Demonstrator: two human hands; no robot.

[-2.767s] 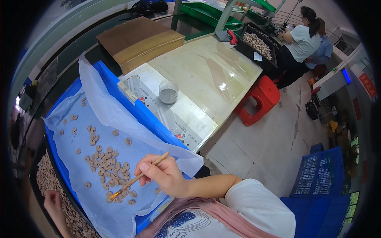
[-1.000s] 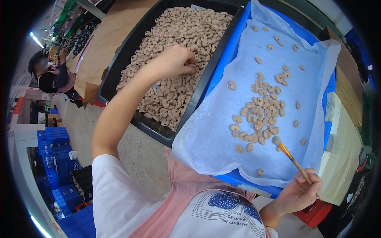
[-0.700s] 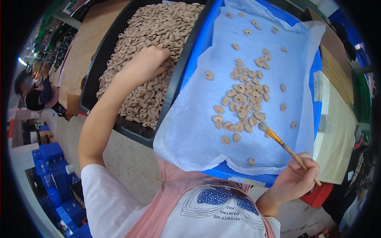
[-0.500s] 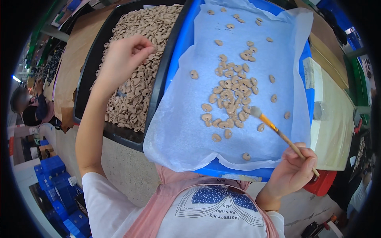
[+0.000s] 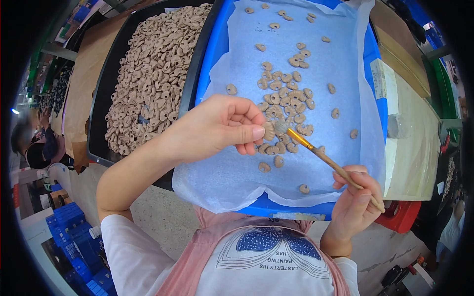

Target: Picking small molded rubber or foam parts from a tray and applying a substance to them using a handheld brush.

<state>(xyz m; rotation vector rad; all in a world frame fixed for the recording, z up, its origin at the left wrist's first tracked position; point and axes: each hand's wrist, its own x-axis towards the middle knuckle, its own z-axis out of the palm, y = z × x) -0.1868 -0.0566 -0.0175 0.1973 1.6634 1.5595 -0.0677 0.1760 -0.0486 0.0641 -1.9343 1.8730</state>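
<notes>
My left hand (image 5: pixel 227 124) pinches a small brown ring-shaped piece (image 5: pixel 268 130) between thumb and fingers, above the paper-lined tray. In my right hand (image 5: pixel 356 200) is a paintbrush (image 5: pixel 328 160) with a wooden handle and a gold ferrule. The pale bristles meet or nearly touch the held piece; exact contact is hard to tell. Beneath both hands lies white paper (image 5: pixel 217 172) inside a blue tray (image 5: pixel 301 209), with many similar brown pieces (image 5: pixel 291 93) scattered and clustered on it.
To the left, a black tray (image 5: pixel 185 101) is heaped with more brown pieces (image 5: pixel 153 64). Pale boards (image 5: pixel 414 148) lie right of the blue tray, with a red object (image 5: pixel 402 217) below them. Blue bins (image 5: pixel 74 237) stand at lower left. Another person (image 5: pixel 37 143) is at far left.
My left hand has come from above the black tray to over the paper, now with a piece in its fingers. The brush tip has moved left to that piece.
</notes>
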